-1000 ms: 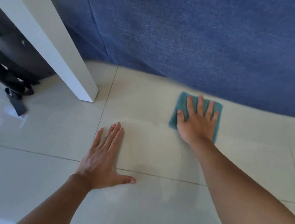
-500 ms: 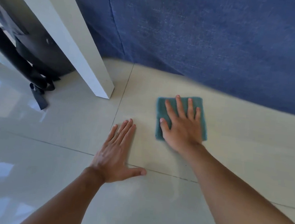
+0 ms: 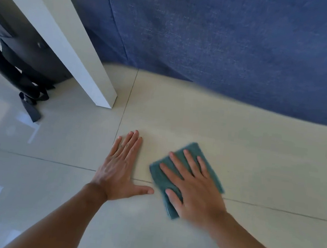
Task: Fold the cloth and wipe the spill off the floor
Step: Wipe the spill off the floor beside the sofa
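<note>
Folded teal cloth (image 3: 186,177) lies flat on the floor (image 3: 257,155) tile seam under your spread right hand (image 3: 193,190); soft, light, slides easily, so press palm-centre; left hand (image 3: 119,172) flat, empty.

Single head view, looking steeply down, close over floor (image 3: 239,132)

Looks like home living room. Glossy cream tile floor (image 3: 257,155) with thin grout lines. Large blue fabric furniture (image 3: 228,49), probably sofa, standing on floor. White table leg (image 3: 69,52) beside it. Black bag (image 3: 23,63) with straps behind leg.
</note>
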A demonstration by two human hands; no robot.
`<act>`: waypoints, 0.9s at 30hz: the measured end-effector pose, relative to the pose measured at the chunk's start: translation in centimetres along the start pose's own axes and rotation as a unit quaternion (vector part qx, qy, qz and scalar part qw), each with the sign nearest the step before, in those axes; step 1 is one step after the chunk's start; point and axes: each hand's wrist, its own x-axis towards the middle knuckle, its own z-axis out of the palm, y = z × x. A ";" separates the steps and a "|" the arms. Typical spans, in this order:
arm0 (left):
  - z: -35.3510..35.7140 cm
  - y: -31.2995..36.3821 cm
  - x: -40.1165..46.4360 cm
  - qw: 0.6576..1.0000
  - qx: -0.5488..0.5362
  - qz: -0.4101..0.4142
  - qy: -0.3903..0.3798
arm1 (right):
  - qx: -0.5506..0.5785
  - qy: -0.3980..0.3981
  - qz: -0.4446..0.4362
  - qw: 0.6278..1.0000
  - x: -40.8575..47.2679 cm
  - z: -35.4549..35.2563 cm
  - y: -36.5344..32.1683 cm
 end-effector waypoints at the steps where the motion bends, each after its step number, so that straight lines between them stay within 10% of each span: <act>1: -0.1 0.0 0.1 1.000 0.001 -0.001 -0.001 | -0.013 0.000 0.001 1.000 -3.0 0.5 1.7; 6: -0.1 0.3 0.1 1.000 -0.007 -0.013 0.009 | 0.021 0.066 0.482 0.874 -11.1 1.6 3.7; 11: 0.2 0.3 -0.1 1.000 0.005 -0.006 0.028 | 0.019 0.019 0.169 0.985 -4.2 0.9 -0.2; 16: 0.5 0.4 -0.1 1.000 0.004 0.000 0.027 | 0.063 0.078 0.518 0.849 -5.4 1.3 3.4; 20: 0.2 0.5 0.0 0.999 -0.001 0.001 0.042 | 0.095 0.065 0.317 0.941 -6.0 2.1 -7.1; 23: 0.2 0.2 0.3 0.998 -0.007 0.005 0.056 | 0.069 0.031 0.158 0.985 0.3 -0.1 -1.3; 27: 0.8 0.2 0.3 0.999 -0.007 0.008 0.052 | 0.041 0.034 0.324 0.945 4.2 -2.1 10.0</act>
